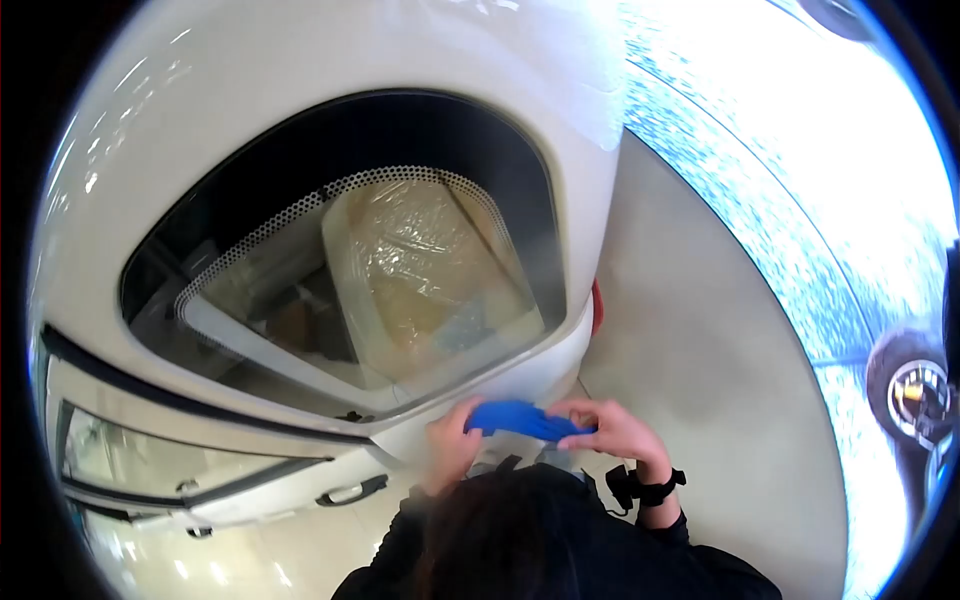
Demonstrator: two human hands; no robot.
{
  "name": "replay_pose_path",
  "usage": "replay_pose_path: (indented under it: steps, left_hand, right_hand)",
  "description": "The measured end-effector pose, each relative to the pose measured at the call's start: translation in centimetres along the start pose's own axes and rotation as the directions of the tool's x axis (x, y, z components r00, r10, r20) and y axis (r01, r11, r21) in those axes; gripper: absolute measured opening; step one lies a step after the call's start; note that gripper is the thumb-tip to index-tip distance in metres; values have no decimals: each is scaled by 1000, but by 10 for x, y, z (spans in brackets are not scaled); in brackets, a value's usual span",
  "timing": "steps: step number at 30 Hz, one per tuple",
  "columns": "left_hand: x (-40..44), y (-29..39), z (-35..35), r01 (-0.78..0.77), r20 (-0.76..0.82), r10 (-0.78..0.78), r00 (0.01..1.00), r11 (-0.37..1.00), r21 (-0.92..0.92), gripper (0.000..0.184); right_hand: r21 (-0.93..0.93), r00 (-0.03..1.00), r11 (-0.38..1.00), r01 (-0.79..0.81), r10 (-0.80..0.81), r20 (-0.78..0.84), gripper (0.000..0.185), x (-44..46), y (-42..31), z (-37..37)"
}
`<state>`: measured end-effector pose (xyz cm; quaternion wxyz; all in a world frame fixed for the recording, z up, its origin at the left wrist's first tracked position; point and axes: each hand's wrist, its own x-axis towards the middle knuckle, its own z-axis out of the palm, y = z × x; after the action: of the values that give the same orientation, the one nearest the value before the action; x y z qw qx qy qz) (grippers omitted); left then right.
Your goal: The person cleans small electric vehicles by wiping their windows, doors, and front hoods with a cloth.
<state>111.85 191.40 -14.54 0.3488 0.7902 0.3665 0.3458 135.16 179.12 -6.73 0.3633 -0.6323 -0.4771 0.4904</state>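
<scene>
A blue cloth is stretched between my two hands, low in the head view, in front of my body. My left hand grips its left end, with the thumb against it. At the other end, my right hand pinches the cloth between thumb and fingers. A black strap with a small device is around my right wrist. Just beyond the hands is a white car with a large curved window. Whether the cloth touches the car body, I cannot tell.
Through the glass, a plastic-wrapped seat is visible. The car's door handle lies to the left. On the right are a curved grey floor, a bright patterned surface and a wheel.
</scene>
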Motion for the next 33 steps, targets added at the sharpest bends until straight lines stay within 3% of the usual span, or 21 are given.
replay_pose_path:
  steps: [3, 7, 9, 13, 15, 16, 18, 19, 21, 22, 23, 24, 25, 26, 27, 28, 29, 30, 31, 32, 33]
  left_hand:
    - [-4, 10, 12, -88, -59, 102, 993, 975, 202, 42]
    - [-2, 40, 23, -47, -166, 109, 980, 940, 338, 43]
    - [-9, 48, 24, 127, -291, -29, 956, 938, 323, 44]
    - [-28, 65, 6, 416, -322, -312, 894, 844, 338, 47]
    - [-38, 60, 1, 473, -364, -352, 862, 816, 333, 47]
    - [-40, 62, -4, 496, -400, -353, 846, 796, 347, 46]
    - [-41, 62, -12, 516, -484, -314, 817, 774, 368, 43]
    - [-41, 63, -17, 518, -486, -314, 816, 772, 370, 43]
    - [-37, 62, -28, 498, -568, -317, 760, 845, 195, 43]
    - [-30, 64, -33, 491, -585, -277, 762, 836, 245, 35]
    - [-20, 67, -36, 486, -585, -272, 764, 839, 244, 35]
    - [-9, 70, -37, 380, -541, -297, 787, 924, 46, 29]
    - [4, 76, -40, 260, -492, -306, 815, 952, -162, 24]
    - [14, 85, -43, 349, -390, -413, 823, 909, -228, 19]
    - [20, 82, -43, 335, -391, -404, 827, 913, -234, 19]
    - [26, 76, -42, 289, -306, -318, 897, 948, -136, 22]
    - [32, 72, -40, 229, -211, -233, 949, 972, -43, 26]
    - [39, 76, -38, 241, -175, -284, 943, 942, -233, 35]
    - [43, 81, -44, 225, -180, -272, 945, 943, -243, 35]
    - [46, 88, -52, 246, -75, -300, 951, 880, -407, 35]
    - [49, 94, -59, 274, 37, -305, 951, 787, -552, 36]
  right_hand:
    - [-49, 949, 978, 203, -184, 256, 50, 11, 14, -13]
    - [-344, 929, 934, 100, 36, 368, 37, 27, -1, -26]
    - [-408, 968, 913, 23, 82, 238, 28, 37, 10, -26]
    - [-557, 961, 831, -6, 159, 228, 29, 56, 1, -26]
    - [-444, 937, 862, -245, 329, 121, 30, 60, -15, -23]
    - [-447, 936, 863, -234, 324, 136, 30, 63, -12, -24]
    - [-39, 919, 971, -234, 234, 318, 27, 66, -6, -26]
    - [-38, 918, 972, -233, 232, 322, 27, 65, -8, -23]
    - [323, 960, 942, -96, 2, 280, 26, 63, -14, -18]
    - [323, 961, 942, -92, -1, 276, 26, 65, -17, -16]
    - [384, 963, 918, 96, -183, 197, 27, 68, -18, -13]
    - [427, 928, 860, 281, -357, 108, 28, 71, -20, -12]
    - [420, 927, 860, 289, -362, 102, 28, 72, -21, -11]
    - [211, 926, 906, 367, -334, -176, 28, 75, -22, -11]
    - [-16, 831, 929, 369, -338, -441, 29, 77, -27, -11]
    - [-28, 823, 925, 378, -350, -447, 29, 75, -44, -11]
    - [114, 769, 843, 526, -414, -487, 31, 70, -63, -14]
    - [244, 707, 716, 654, -465, -533, 35, 66, -85, -16]
    - [227, 698, 714, 662, -477, -534, 35, 65, -104, -16]
    - [-170, 473, 636, 752, -701, -533, 39, 66, -124, -15]
    - [-536, 240, 447, 716, -879, -412, 43, 69, -140, -13]
